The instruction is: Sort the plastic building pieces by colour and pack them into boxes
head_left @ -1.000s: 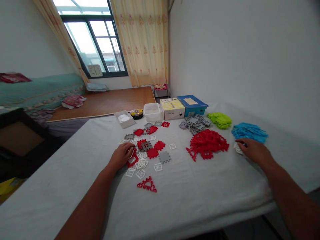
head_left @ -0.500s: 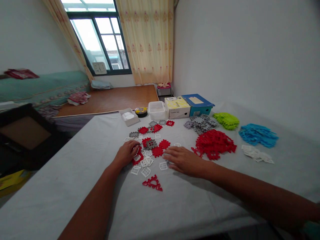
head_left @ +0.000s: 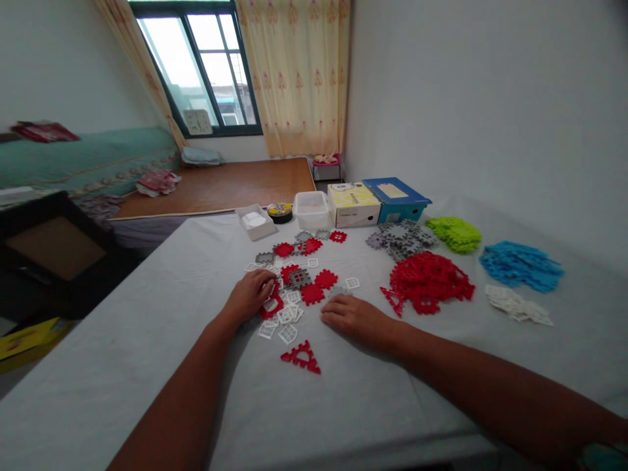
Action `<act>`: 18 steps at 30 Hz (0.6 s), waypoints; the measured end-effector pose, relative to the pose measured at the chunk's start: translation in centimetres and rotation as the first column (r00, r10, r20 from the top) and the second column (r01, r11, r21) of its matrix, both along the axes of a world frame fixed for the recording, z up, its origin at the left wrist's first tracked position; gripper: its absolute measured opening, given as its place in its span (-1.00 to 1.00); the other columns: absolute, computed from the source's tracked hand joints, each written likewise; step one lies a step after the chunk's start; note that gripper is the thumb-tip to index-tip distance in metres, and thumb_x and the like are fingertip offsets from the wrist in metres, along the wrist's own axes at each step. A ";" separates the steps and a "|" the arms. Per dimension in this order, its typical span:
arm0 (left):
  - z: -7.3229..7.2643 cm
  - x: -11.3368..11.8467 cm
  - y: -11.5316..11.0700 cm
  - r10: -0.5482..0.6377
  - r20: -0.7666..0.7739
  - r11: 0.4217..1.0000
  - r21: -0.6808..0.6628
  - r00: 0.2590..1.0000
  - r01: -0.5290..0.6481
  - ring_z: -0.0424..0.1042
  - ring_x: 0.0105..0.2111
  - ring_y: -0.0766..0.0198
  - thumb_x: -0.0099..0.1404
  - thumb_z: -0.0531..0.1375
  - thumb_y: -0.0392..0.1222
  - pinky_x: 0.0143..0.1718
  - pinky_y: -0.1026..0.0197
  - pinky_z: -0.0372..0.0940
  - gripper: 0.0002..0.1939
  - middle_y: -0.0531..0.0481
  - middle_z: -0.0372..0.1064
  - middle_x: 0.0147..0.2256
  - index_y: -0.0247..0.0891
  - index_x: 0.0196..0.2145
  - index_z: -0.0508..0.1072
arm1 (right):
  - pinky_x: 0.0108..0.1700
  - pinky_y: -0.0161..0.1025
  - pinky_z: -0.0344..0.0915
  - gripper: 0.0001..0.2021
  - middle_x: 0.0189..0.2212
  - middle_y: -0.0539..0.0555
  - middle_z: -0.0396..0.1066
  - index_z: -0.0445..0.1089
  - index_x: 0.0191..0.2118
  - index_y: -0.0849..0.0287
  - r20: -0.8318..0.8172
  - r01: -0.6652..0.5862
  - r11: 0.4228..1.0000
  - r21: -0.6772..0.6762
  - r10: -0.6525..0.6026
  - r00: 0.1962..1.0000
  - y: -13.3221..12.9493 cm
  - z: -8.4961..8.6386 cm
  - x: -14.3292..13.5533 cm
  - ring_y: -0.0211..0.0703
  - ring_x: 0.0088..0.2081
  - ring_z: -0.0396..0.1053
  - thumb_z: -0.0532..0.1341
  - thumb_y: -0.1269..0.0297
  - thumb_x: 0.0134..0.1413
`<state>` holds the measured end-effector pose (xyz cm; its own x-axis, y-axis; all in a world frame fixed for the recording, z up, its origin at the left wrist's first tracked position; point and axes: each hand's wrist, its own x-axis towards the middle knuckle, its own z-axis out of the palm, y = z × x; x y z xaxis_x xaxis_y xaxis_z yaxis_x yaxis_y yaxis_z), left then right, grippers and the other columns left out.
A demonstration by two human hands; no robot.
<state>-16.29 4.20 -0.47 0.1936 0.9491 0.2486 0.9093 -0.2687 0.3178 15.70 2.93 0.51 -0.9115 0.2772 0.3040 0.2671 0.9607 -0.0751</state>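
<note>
Loose flat plastic pieces lie mid-table. My left hand point(head_left: 250, 296) rests at their left edge, its fingers curled over a red piece point(head_left: 271, 305); whether it grips anything is hidden. My right hand point(head_left: 354, 319) is low over the cloth, fingers together and pointing left, and what is under them cannot be seen. Between the hands are red gear-edged pieces point(head_left: 312, 294), a grey one point(head_left: 298, 278) and white lattice pieces point(head_left: 286, 315). Nearer to me lies a red triangle point(head_left: 302, 356).
On the right are piles of red point(head_left: 432, 282), grey point(head_left: 402, 239), green point(head_left: 454, 234), blue point(head_left: 521, 263) and white pieces point(head_left: 517, 304). Along the back stand a white tray point(head_left: 256, 224), a round tin point(head_left: 280, 212), a clear tub point(head_left: 311, 209), a yellow-white box point(head_left: 354, 204) and a blue box point(head_left: 396, 198).
My right hand's fingers have drawn together over the spot where a white lattice piece lay, and that piece is no longer visible. My left hand stays in nearly the same place. The view has shifted slightly.
</note>
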 end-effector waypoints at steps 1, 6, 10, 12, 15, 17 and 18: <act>0.0 0.0 0.0 -0.001 0.000 1.000 0.000 1.000 0.001 0.39 -0.03 0.06 0.38 -0.04 -0.05 0.04 0.03 0.27 -0.64 -0.13 0.45 -0.05 -0.21 -0.10 0.48 | 0.00 -0.14 0.33 -0.80 -0.10 0.20 0.47 0.42 -0.07 0.26 0.001 0.003 1.000 0.002 -0.003 1.000 0.0 0.0 0.0 -0.09 -0.03 0.33 0.09 0.41 0.30; 0.0 0.0 0.0 -0.003 -0.004 1.000 0.003 1.000 0.003 0.39 -0.03 0.08 0.37 -0.03 -0.07 0.05 0.04 0.26 -0.65 -0.12 0.45 -0.05 -0.22 -0.10 0.48 | -0.02 -0.09 0.35 -0.82 -0.10 0.23 0.46 0.41 -0.08 0.27 0.025 0.039 0.998 0.053 -0.040 0.999 -0.2 0.0 0.1 -0.07 -0.08 0.37 0.13 0.46 0.26; -0.1 -0.1 0.1 0.003 -0.003 1.000 0.009 1.000 -0.003 0.39 -0.03 0.08 0.37 -0.02 -0.07 0.05 0.03 0.26 -0.66 -0.11 0.45 -0.05 -0.21 -0.10 0.48 | -0.02 -0.10 0.37 -0.79 -0.07 0.26 0.46 0.39 -0.04 0.28 -0.013 0.084 0.996 0.006 -0.084 0.996 0.0 0.0 0.3 -0.06 -0.06 0.39 0.13 0.49 0.24; -0.1 -0.1 0.1 0.000 -0.003 1.000 0.007 1.000 0.000 0.39 -0.04 0.08 0.38 -0.03 -0.06 0.04 0.03 0.27 -0.65 -0.12 0.45 -0.06 -0.21 -0.10 0.48 | -0.01 -0.13 0.38 -0.76 -0.04 0.24 0.45 0.39 -0.01 0.27 -0.061 0.079 0.996 -0.051 -0.082 0.995 0.1 0.0 0.4 -0.08 -0.03 0.39 0.13 0.51 0.23; -0.1 -0.2 0.2 -0.009 -0.004 1.000 0.009 1.000 0.009 0.40 -0.04 0.09 0.38 -0.03 -0.05 0.04 0.04 0.27 -0.65 -0.12 0.45 -0.06 -0.22 -0.10 0.47 | -0.01 -0.18 0.38 -0.68 -0.06 0.17 0.48 0.38 0.03 0.20 -0.178 0.078 0.989 -0.128 -0.100 0.979 0.3 0.3 1.2 -0.13 -0.04 0.41 0.12 0.56 0.20; -0.2 -0.3 0.2 -0.010 -0.004 1.000 0.014 1.000 0.010 0.40 -0.04 0.09 0.38 -0.03 -0.06 0.03 0.05 0.27 -0.65 -0.11 0.45 -0.06 -0.21 -0.10 0.48 | -0.02 -0.19 0.39 -0.68 -0.11 0.14 0.50 0.40 0.02 0.16 -0.260 0.133 0.981 -0.143 -0.167 0.951 0.5 0.9 2.5 -0.15 -0.08 0.44 0.10 0.55 0.20; -0.2 -0.3 0.2 -0.010 -0.005 1.000 0.015 1.000 0.010 0.40 -0.05 0.09 0.38 -0.02 -0.05 0.03 0.05 0.27 -0.65 -0.11 0.46 -0.06 -0.21 -0.10 0.48 | -0.03 -0.19 0.40 -0.69 -0.13 0.13 0.51 0.41 0.00 0.14 -0.302 0.186 0.972 -0.142 -0.221 0.927 0.7 1.4 3.6 -0.15 -0.09 0.45 0.09 0.52 0.21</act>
